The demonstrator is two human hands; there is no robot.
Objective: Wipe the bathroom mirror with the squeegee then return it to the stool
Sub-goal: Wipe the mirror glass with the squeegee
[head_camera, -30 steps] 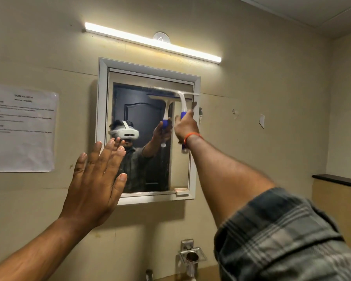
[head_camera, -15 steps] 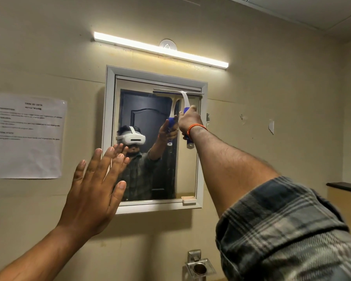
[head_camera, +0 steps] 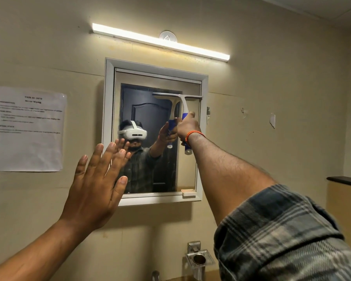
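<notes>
While the right hand grips the blue handle of the squeegee, its white blade lies level against the upper right part of the mirror, close under the top of the white frame. An orange band circles that wrist, and a plaid sleeve fills the near right. Nearer and to the left, the left hand is raised with fingers spread wide, holding nothing. A printed sheet hangs on the wall left of the mirror, and a lit tube light runs above it.

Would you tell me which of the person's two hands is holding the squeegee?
The right hand grips the squeegee at its blue handle; the left hand is raised, fingers straight, holding nothing.
</notes>
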